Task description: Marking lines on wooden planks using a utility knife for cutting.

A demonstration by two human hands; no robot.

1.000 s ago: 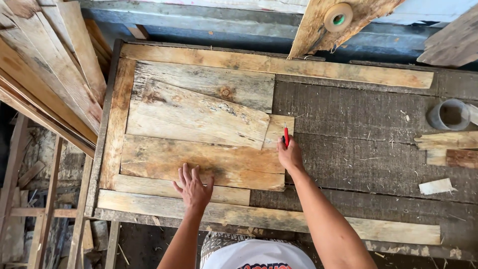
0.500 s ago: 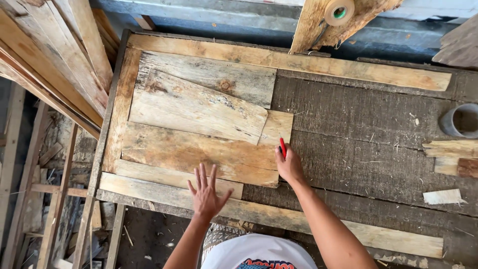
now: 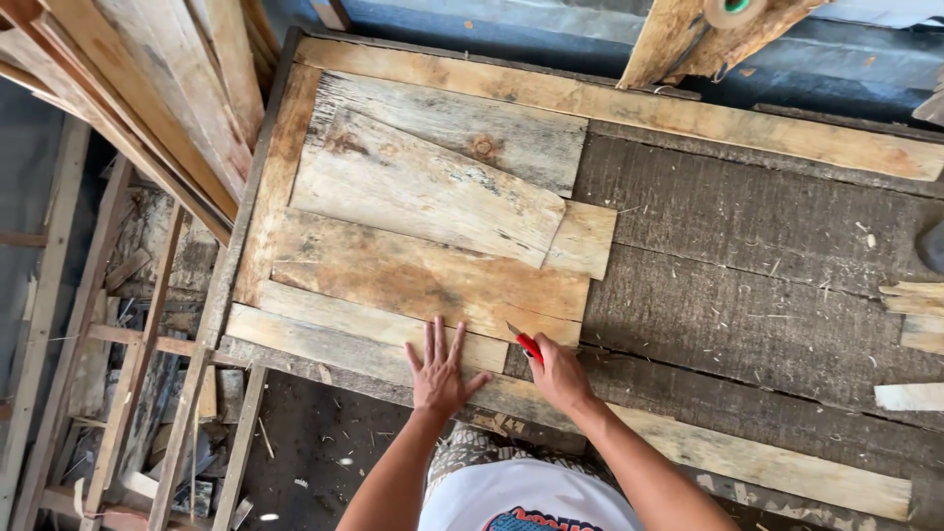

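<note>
My left hand [image 3: 439,368] lies flat, fingers spread, on the near edge of a stack of rough wooden boards [image 3: 423,275] on a workbench. My right hand [image 3: 557,375] is just to its right, closed around a red pencil [image 3: 523,341] whose tip touches the lower right corner of the boards. A knotty grey board [image 3: 433,192] lies tilted on top of the stack.
The dark workbench top [image 3: 747,256] is framed by pale planks at the far [image 3: 629,98] and near [image 3: 767,462] edges. Leaning planks [image 3: 147,108] stand at the left. Wood offcuts [image 3: 914,315] lie at the right edge. Scrap wood litters the floor [image 3: 147,393] below left.
Both hands have moved toward me along the boards. The right hand slid the red pencil down the boards' right edge to their lower corner. The view has shifted to the left.
</note>
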